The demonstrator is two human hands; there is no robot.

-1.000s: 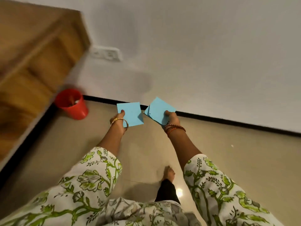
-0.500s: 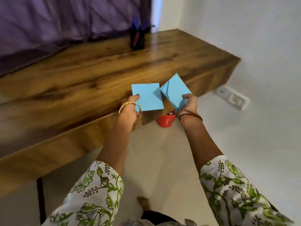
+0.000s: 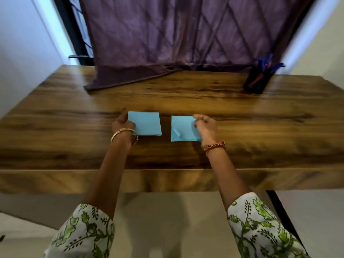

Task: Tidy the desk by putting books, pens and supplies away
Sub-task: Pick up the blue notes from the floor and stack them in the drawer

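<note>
Two light blue paper squares lie over the middle of the wooden desk (image 3: 55, 127). My left hand (image 3: 122, 125) grips the left blue paper (image 3: 146, 123) by its left edge. My right hand (image 3: 204, 127) pinches the right blue paper (image 3: 183, 129) at its right edge; that sheet has a small curled fold near its lower left. Both papers are flat and low over the desk top, a hand's width apart. A black pen holder (image 3: 258, 79) with blue and pink pens stands at the back right of the desk.
A purple cloth (image 3: 158, 40) hangs behind the desk and drapes onto its back edge at the left. White walls flank the desk on both sides. A black desk leg (image 3: 279, 211) shows under the right front. Pale floor lies below the front edge.
The view swung from the floor and red bin up to the desk. Both hands carried the blue papers over the desk top and lowered them flat, side by side.
</note>
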